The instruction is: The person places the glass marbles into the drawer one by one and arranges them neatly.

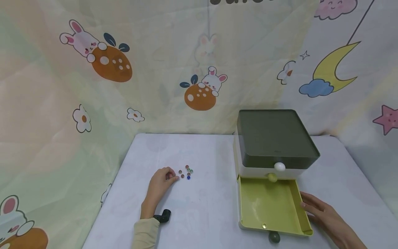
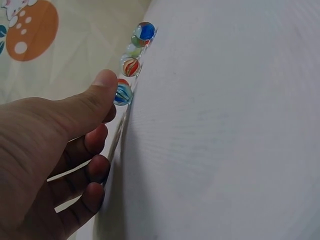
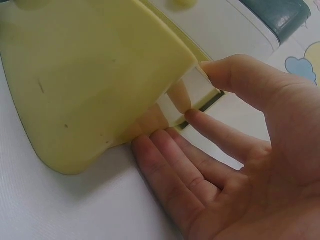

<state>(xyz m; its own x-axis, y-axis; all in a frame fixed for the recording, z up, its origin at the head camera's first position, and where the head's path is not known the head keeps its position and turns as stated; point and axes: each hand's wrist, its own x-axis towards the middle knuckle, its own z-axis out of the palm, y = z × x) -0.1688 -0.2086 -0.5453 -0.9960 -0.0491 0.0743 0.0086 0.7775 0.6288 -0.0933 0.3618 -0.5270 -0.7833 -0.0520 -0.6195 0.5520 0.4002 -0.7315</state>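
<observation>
Several glass marbles (image 1: 188, 174) lie grouped on the white table. My left hand (image 1: 161, 181) is beside them with its fingers loosely bent. In the left wrist view its thumb tip overlaps a blue-and-red striped marble (image 2: 123, 94); I cannot tell whether the fingers touch it. My right hand (image 1: 323, 212) rests against the outer right side of a yellow-green drawer (image 1: 270, 202), which is pulled out. Seen from the right wrist, the fairly straight fingers (image 3: 170, 160) meet the drawer's side, with the thumb at its rim.
The drawer belongs to a box with a dark green top (image 1: 276, 135). White (image 1: 280, 166), light green (image 1: 272, 177) and dark green (image 1: 274, 237) knobs are on its front. One small shiny round thing (image 1: 264, 226) sits inside the drawer's front edge. A printed cloth (image 1: 161, 52) hangs behind the table.
</observation>
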